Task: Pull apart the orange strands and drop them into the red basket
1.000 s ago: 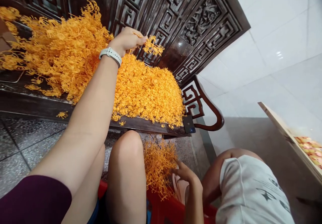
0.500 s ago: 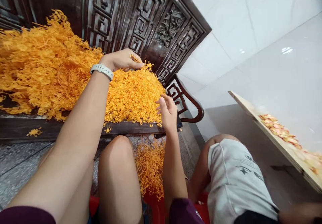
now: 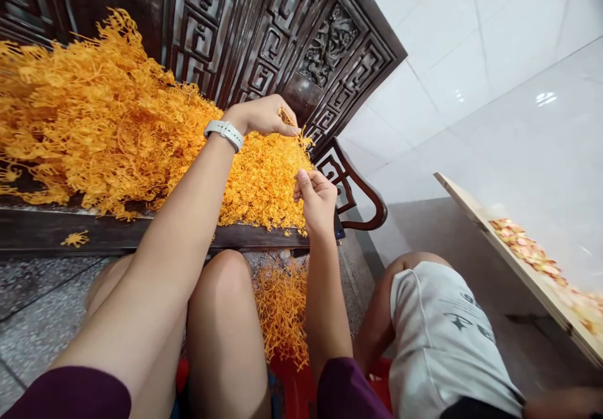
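Note:
My left hand, with a pale watch band on the wrist, is closed in a pinch on an orange branched plastic piece. Thin strands of that piece stick out past the thumb and fingertips. Just below it my right hand is closed, thumb pressed toward the curled fingers. Whatever lies between its fingertips is too small to make out. Both hands hover over a heap of small orange plastic pieces. Left of that, a taller heap of longer, stringy orange pieces covers the bench seat.
The dark carved wooden bench has a high back and a curved armrest. More orange strands lie low between my knees, above something red. Another person's leg in pale shorts is close on the right, beside a wooden board bearing red-and-yellow pieces.
My left hand has moved right, bringing the orange piece close above my right hand. The right hand's fingers have closed into a pinch. The view has shifted slightly.

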